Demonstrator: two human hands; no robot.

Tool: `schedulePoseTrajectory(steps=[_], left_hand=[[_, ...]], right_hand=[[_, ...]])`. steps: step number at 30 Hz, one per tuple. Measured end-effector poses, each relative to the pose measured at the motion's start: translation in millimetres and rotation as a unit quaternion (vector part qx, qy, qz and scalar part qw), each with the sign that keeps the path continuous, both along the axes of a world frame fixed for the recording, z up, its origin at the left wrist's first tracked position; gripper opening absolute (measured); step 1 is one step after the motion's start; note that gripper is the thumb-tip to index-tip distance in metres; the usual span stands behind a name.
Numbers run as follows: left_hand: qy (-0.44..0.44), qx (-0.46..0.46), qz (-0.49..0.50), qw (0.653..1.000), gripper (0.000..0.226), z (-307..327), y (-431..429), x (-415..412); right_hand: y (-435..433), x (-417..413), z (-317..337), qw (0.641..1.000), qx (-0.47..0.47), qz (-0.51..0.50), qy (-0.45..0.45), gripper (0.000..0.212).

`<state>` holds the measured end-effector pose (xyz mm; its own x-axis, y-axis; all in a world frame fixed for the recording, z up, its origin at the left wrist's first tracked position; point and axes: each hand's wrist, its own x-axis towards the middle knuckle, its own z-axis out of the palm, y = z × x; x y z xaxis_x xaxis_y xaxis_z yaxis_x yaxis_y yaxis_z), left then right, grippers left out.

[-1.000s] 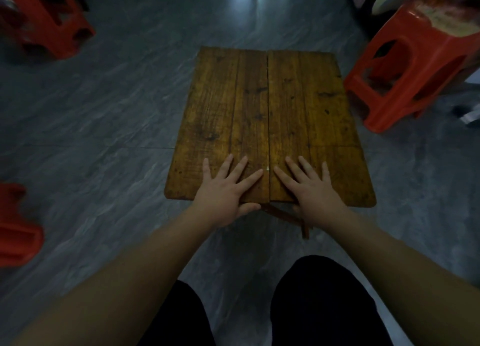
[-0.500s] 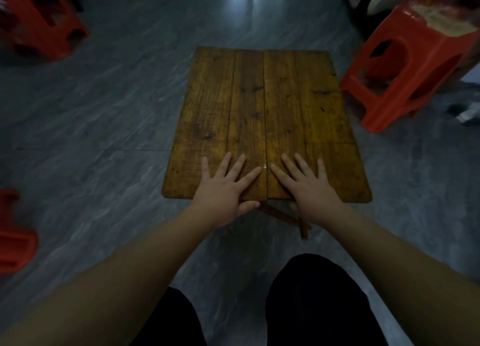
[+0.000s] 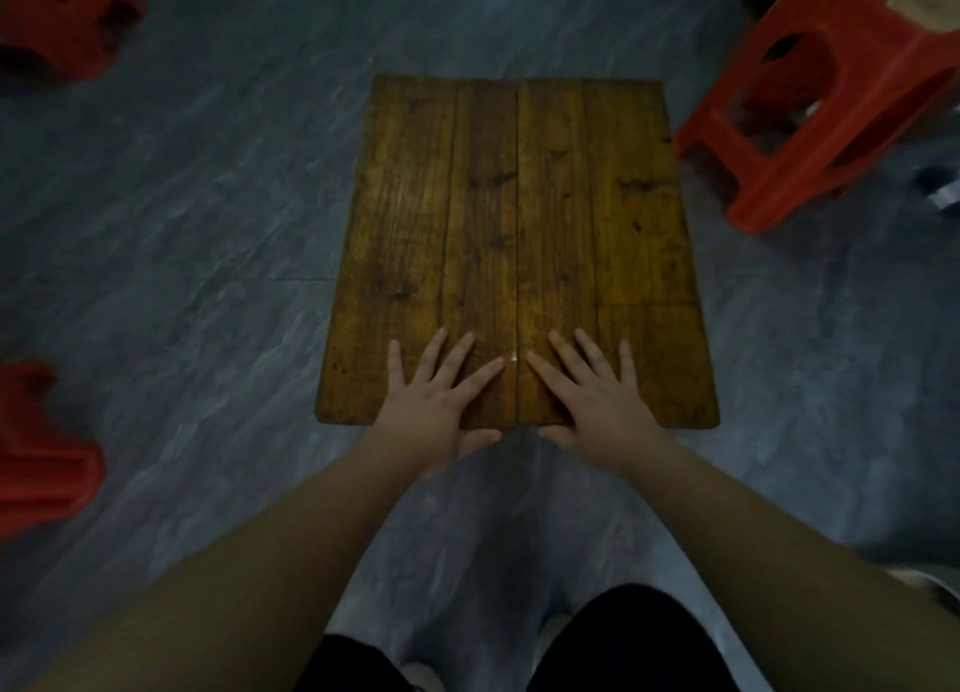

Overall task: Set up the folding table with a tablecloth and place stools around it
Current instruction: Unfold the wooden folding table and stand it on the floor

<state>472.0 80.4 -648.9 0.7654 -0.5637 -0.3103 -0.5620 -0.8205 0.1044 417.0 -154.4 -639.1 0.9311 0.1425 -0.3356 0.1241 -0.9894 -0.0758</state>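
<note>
Left hand (image 3: 434, 405) was laid flat on the table (image 3: 519, 197), fingers straight and spread, just left of the centre seam at the near edge. Right hand (image 3: 597, 405) was laid the same way just right of the seam. Nothing was gripped by either hand. Both thumbs were seen hanging past the near edge. Index fingertips were angled toward each other, close but apart, with the seam between them.

The table was stood on the grey floor (image 3: 208, 197) straight ahead of the person, top flat, wooden planks exposed. Its legs were hidden under the top.

The far-right stool (image 3: 831, 93), red, was set upright near the table's far right corner; a pale item on its seat was too cropped to be identified. The far-left stool (image 3: 57, 15), red, was well apart from the table and cut by the frame. The near-left stool (image 3: 36, 447), red, was blurred and cropped; its orientation could not be told.
</note>
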Motion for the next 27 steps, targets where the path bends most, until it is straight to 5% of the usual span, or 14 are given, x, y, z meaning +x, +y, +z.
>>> schedulePoseTrajectory(steps=[27], left_hand=[[0.126,0.085,0.044,0.987,0.112,36.2,-30.9,21.3]], right_hand=[[1.9,31.2,34.5,0.988,-0.045,-0.037,0.146,0.111]])
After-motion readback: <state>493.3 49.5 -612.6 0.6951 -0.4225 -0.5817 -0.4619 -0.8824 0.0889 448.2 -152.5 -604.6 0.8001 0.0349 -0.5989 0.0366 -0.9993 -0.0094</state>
